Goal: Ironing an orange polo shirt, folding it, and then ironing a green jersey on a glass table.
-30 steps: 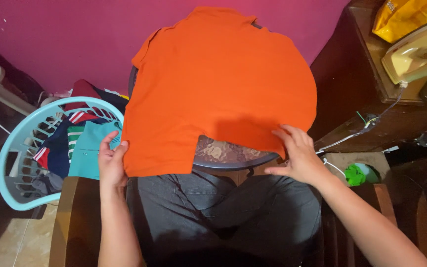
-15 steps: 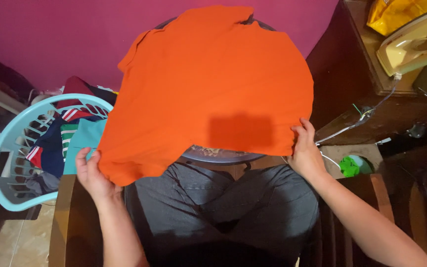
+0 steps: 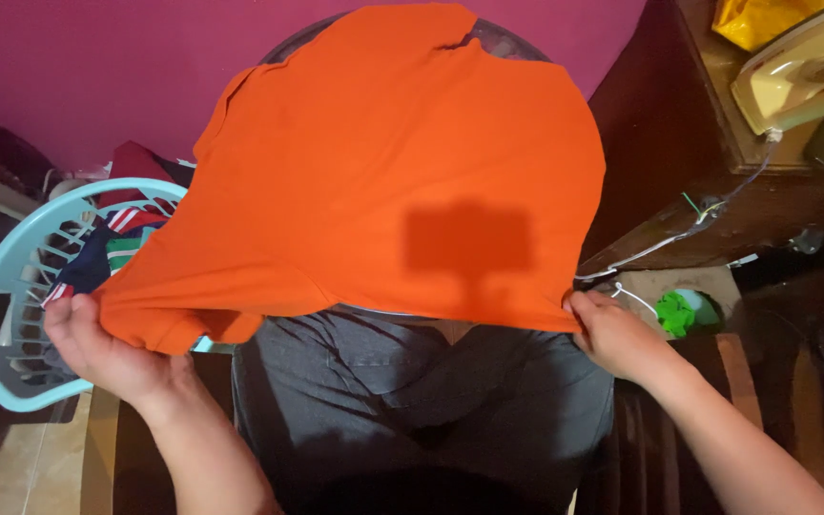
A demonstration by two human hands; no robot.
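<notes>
An orange shirt (image 3: 383, 181) is spread over a round table top, its near edge lifted and pulled toward me. My left hand (image 3: 97, 348) grips the shirt's near left corner, bunched between thumb and fingers. My right hand (image 3: 612, 334) pinches the near right corner of the hem. The table under the cloth is almost fully hidden; only a thin rim (image 3: 383, 312) shows below the hem. My lap in grey trousers (image 3: 412, 401) fills the bottom middle.
A light blue plastic laundry basket (image 3: 11, 286) with several coloured clothes stands at the left. A dark wooden cabinet (image 3: 717, 200) at the right carries a pale clothes iron (image 3: 803, 67) with a white cord (image 3: 660, 246). A green object (image 3: 677, 312) lies below. Magenta wall behind.
Both hands moved from pressing on the shirt's lower edge to gripping its two near corners, then spread apart and pulled the hem outward and toward me.
</notes>
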